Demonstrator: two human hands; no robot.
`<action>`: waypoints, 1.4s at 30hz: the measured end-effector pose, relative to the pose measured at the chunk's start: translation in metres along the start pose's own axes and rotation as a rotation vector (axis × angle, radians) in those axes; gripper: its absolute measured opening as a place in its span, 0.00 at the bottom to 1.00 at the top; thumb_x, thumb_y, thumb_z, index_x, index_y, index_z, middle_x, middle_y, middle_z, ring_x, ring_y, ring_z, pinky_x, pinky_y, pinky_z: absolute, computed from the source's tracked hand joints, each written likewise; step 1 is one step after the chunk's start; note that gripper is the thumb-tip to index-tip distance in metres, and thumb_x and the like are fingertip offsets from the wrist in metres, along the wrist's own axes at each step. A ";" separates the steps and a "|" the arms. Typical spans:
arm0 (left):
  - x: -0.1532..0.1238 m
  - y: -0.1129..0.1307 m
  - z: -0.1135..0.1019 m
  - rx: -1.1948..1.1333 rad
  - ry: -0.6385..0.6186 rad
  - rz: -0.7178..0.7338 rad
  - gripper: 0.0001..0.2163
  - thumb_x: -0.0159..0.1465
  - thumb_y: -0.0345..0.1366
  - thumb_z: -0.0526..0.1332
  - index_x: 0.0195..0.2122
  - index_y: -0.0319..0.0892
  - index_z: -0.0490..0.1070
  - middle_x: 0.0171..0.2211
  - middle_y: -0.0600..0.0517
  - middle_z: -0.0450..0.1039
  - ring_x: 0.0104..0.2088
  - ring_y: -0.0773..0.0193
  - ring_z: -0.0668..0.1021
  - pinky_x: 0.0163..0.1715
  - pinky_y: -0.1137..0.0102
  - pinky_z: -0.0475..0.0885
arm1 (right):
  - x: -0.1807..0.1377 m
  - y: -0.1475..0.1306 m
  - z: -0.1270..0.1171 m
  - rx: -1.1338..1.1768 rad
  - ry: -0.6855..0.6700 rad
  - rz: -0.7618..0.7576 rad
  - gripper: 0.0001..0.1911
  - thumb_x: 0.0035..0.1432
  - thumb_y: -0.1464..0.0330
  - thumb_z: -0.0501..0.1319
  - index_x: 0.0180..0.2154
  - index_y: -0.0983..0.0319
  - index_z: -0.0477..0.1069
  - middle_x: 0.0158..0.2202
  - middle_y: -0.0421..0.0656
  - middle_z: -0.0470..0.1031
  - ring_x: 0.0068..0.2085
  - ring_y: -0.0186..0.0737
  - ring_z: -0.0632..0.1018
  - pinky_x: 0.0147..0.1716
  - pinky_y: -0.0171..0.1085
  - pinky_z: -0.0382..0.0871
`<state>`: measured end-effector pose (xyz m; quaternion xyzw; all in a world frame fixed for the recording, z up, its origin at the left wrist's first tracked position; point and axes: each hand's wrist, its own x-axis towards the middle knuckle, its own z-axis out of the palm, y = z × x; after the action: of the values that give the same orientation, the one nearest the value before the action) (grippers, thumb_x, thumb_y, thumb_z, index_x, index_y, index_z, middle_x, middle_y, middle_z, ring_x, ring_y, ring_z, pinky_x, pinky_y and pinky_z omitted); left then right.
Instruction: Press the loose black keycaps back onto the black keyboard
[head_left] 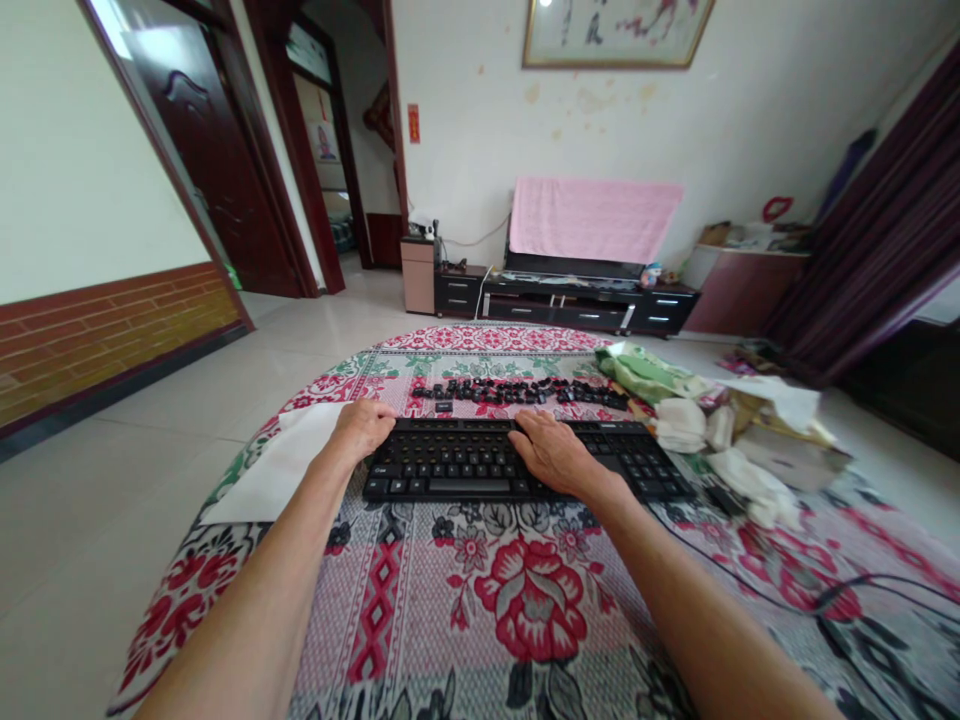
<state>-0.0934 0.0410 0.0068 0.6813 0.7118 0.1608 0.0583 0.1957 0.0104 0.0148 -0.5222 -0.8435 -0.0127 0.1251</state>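
Observation:
A black keyboard (480,488) lies on the patterned tablecloth in front of me. Its lower rows and space bar carry keycaps, while the upper rows look bare. My left hand (363,430) grips the keyboard's upper left corner, fingers bent over the edge. Across the right-middle part of the board rests my right hand (553,452), fingers stretched out and palm down; it covers the keys beneath. Behind the keyboard, loose black keycaps (517,391) form a long uneven row. One wider keycap (444,407) sits apart, nearer the keyboard.
White paper (262,470) lies at the left under my forearm. On the right are a green bag (649,375), crumpled tissues (754,485) and an open box (795,450). A black cable (739,580) trails over the tablecloth (450,630). A low cabinet (562,305) stands beyond.

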 end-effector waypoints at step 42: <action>-0.003 0.004 -0.003 0.008 -0.011 -0.014 0.13 0.53 0.34 0.53 0.36 0.43 0.75 0.36 0.52 0.75 0.40 0.63 0.74 0.40 0.72 0.67 | 0.004 0.012 0.001 0.010 -0.085 -0.058 0.17 0.59 0.67 0.42 0.47 0.64 0.60 0.49 0.49 0.65 0.50 0.41 0.65 0.47 0.39 0.56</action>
<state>-0.0903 0.0374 0.0105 0.6773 0.7168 0.1540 0.0606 0.2043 0.0192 0.0132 -0.4968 -0.8630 0.0100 0.0913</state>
